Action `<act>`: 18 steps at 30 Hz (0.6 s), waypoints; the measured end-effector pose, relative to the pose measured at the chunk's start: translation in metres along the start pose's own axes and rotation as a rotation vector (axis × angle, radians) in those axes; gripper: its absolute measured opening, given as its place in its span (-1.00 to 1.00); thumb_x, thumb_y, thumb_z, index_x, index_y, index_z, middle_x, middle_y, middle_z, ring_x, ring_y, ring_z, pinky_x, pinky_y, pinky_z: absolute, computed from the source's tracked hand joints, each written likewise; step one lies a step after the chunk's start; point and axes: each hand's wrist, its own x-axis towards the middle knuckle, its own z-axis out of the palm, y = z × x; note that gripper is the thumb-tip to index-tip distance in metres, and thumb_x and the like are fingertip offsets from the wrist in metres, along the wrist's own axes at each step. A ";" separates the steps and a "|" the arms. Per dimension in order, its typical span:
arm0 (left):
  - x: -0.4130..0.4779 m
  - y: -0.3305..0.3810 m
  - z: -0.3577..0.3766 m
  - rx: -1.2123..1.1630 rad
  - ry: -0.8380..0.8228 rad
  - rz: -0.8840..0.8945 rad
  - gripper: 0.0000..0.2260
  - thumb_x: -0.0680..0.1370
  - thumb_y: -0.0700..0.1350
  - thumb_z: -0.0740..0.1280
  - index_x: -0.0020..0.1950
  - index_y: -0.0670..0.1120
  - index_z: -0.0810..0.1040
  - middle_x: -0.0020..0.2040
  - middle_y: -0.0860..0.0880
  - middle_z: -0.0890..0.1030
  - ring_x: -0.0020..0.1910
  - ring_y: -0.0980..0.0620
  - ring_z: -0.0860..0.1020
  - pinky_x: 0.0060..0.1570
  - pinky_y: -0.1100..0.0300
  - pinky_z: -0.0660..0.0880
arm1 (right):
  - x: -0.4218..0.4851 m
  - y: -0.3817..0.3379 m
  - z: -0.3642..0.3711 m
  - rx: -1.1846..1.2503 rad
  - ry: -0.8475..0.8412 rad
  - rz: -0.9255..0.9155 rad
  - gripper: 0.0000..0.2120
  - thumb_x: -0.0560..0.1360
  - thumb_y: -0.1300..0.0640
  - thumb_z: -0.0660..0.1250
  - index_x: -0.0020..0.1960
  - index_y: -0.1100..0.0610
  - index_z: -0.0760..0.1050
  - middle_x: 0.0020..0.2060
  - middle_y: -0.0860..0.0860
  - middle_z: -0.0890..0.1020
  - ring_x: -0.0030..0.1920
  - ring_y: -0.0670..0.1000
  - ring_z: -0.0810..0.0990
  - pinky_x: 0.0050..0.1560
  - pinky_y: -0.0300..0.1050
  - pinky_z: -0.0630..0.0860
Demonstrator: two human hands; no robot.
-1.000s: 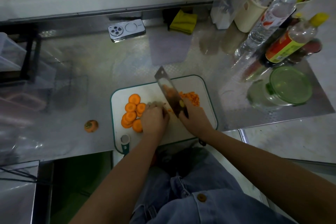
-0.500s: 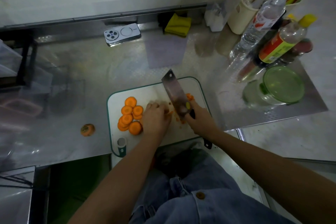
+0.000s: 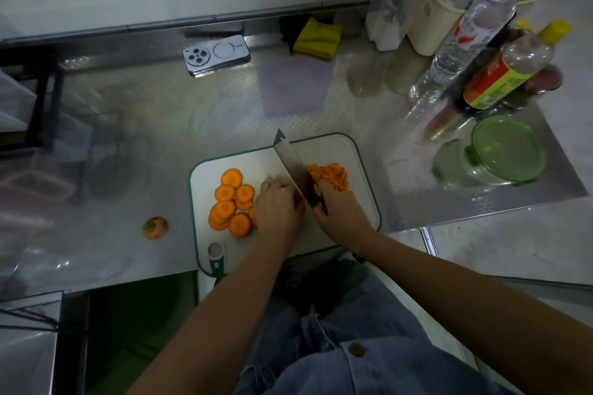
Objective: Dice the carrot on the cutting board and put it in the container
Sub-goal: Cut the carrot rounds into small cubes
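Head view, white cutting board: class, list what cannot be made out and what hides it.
What the left hand steadies: hidden beneath it and the dark steel cleaver blade, head view.
Cleaver handle: mostly wrapped by the right hand.
Round green-lidded clear container's contents: lid covers them.

The counter [image 3: 128,125] is shining as bare sheet metal, glossy and mirror-like, with a fine raised pattern roughening its right part. The cutting board [image 3: 324,151] is showing smooth matt white plastic with a green rim. The knife [image 3: 290,163] is glinting dully along its dark metal blade. The container [image 3: 449,167] is showing clear walls under a translucent green plastic lid. The yellow cloth [image 3: 317,38] is looking soft and matt, the phone [image 3: 216,55] is gleaming glossily, and the jeans [image 3: 369,346] are showing coarse denim.
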 end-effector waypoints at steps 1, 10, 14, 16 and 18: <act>0.000 0.000 0.000 -0.004 0.009 -0.002 -0.87 0.44 -0.14 0.34 -0.11 -0.14 0.66 -0.10 -0.16 0.58 0.01 -0.17 0.48 -0.18 0.07 0.38 | 0.000 -0.001 0.000 0.000 -0.004 -0.002 -0.69 0.51 0.17 0.23 0.25 0.15 0.37 -0.25 0.06 0.54 -0.29 0.10 0.50 -0.31 -0.03 0.43; 0.003 -0.002 0.002 -0.029 0.018 0.012 -0.93 0.36 -0.17 0.41 -0.24 -0.17 0.61 -0.20 -0.19 0.57 -0.09 -0.21 0.50 -0.26 0.07 0.38 | 0.015 -0.009 0.001 -0.012 0.007 0.050 -0.55 0.53 0.22 0.20 0.41 0.16 0.29 -0.08 0.16 0.56 -0.12 0.18 0.54 -0.23 0.02 0.44; 0.002 -0.004 0.000 -0.101 0.019 -0.016 -0.88 0.40 -0.17 0.39 -0.08 -0.12 0.57 -0.10 -0.15 0.57 -0.01 -0.16 0.48 -0.15 0.03 0.38 | 0.021 -0.004 -0.008 0.138 0.033 0.125 -0.91 0.52 0.23 0.19 -0.04 0.11 0.28 -0.25 0.04 0.40 -0.29 0.07 0.43 -0.32 0.02 0.38; 0.000 -0.006 -0.005 -0.143 0.046 -0.043 -0.78 0.39 -0.20 0.38 0.03 -0.12 0.53 -0.07 -0.15 0.56 -0.02 -0.15 0.48 -0.14 0.01 0.39 | 0.022 -0.001 -0.011 0.176 0.029 0.140 -0.91 0.53 0.21 0.18 -0.06 0.10 0.27 -0.30 0.06 0.43 -0.36 0.08 0.44 -0.38 0.02 0.39; -0.004 -0.014 -0.009 -0.132 0.055 -0.046 -0.71 0.38 -0.20 0.38 0.09 -0.12 0.50 -0.05 -0.15 0.54 -0.03 -0.15 0.47 -0.14 0.01 0.38 | 0.020 -0.002 -0.012 0.220 0.027 0.171 -0.95 0.53 0.20 0.18 -0.04 0.13 0.30 -0.29 0.14 0.49 -0.36 0.14 0.49 -0.38 0.14 0.51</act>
